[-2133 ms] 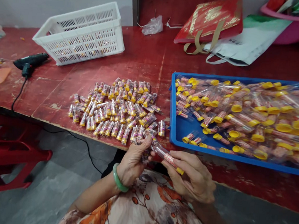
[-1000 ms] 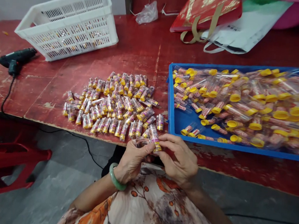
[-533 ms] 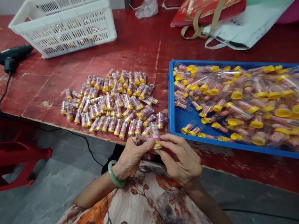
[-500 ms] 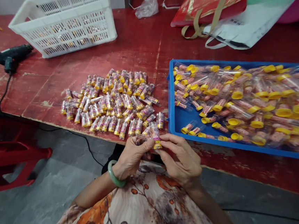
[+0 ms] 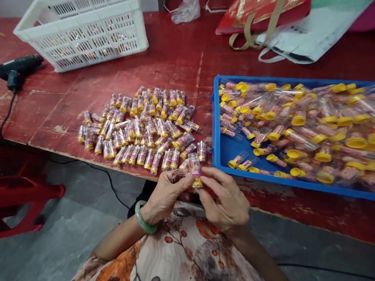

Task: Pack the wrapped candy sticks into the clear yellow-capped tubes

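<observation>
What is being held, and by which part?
A small wrapped tube, near its yellow end, between left hand and right hand. The left hand also holds printed film.

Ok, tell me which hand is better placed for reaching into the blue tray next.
Probably the right hand: it is nearer the blue tray, though it touches a wrapped tube. The left hand is farther away and holds printed wrappers.

Glossy clear-plastic tubes with yellow caps [image 5: 302, 138]; scuffed red wooden-looking table [image 5: 182, 52].
Short purple-and-yellow plastic-wrapped tubes [image 5: 138, 129] glint; the rectangular blue plastic tray [image 5: 228, 147] and slatted white plastic crate [image 5: 141, 28] look smooth; the round pale-green bangle [image 5: 144, 224] looks polished, the floral cloth garment [image 5: 179, 266] matt.
</observation>
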A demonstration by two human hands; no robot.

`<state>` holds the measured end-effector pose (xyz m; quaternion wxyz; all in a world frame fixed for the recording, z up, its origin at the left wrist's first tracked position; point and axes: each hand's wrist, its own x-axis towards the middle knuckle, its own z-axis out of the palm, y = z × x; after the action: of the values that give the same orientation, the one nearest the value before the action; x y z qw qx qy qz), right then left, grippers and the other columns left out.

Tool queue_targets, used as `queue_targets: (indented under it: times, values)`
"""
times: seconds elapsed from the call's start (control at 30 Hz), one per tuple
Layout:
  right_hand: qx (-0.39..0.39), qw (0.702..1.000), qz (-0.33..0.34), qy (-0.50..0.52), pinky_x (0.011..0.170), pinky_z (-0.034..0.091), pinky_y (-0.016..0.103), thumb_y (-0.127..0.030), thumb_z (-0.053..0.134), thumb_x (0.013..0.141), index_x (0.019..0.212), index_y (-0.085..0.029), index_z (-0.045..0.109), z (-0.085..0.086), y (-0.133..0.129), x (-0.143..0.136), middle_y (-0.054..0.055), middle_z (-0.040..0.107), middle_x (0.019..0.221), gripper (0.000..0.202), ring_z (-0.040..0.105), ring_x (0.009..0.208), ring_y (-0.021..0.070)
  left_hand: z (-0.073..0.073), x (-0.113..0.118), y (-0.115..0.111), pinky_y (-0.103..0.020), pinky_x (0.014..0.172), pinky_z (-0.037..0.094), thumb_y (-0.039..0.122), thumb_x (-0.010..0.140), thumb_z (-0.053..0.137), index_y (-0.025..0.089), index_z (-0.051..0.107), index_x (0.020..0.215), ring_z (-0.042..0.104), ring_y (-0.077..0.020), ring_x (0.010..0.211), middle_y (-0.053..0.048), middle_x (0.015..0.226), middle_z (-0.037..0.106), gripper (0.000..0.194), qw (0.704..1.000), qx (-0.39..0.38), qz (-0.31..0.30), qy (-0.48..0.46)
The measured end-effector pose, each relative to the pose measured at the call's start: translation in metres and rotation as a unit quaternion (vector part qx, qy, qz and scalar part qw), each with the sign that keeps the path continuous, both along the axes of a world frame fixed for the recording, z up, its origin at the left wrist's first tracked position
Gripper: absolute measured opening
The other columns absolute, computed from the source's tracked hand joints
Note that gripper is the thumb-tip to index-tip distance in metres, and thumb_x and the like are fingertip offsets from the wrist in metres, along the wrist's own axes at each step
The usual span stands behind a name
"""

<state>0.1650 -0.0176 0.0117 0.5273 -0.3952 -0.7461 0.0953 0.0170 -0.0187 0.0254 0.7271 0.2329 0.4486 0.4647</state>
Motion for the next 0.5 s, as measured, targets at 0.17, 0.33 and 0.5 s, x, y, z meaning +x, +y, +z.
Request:
queue_targets:
  times: [0.17,0.33,0.5]
  values:
    - [-0.053,0.991,0.097,-0.075,0.099,0.046,0.053,-0.016,0.059,0.076,0.141,-0.015,0.039,0.013,0.013,0.007,0.019,0.046,0.142,0.069,0.048,0.129,0.0338,0.002,-0.002,-0.001,-0.019,0.047,0.038,0.041,0.066,0.081,0.013,0.070,0.076,0.046,-0.0055,0.049,0.001,0.062,0.058,0.031,1.000,0.000,-0.018,0.013]
    - [-0.058,0.991,0.103,-0.062,0.100,0.042,0.053,-0.015,0.056,0.072,0.137,-0.015,0.043,0.017,0.019,0.009,0.017,0.055,0.131,0.066,0.053,0.122,0.0319,0.003,-0.003,-0.001,-0.019,0.046,0.035,0.041,0.064,0.082,0.013,0.071,0.076,0.045,-0.0057,0.049,0.001,0.061,0.058,0.032,1.000,-0.007,-0.022,0.009]
    - [-0.047,0.993,0.094,-0.049,0.095,0.044,0.051,-0.015,0.057,0.071,0.135,-0.017,0.045,0.013,0.017,0.006,0.017,0.057,0.127,0.065,0.056,0.118,0.0313,0.003,-0.004,-0.001,-0.020,0.046,0.035,0.043,0.063,0.083,0.013,0.070,0.074,0.045,-0.0061,0.049,0.001,0.061,0.058,0.035,0.999,-0.012,-0.025,0.015]
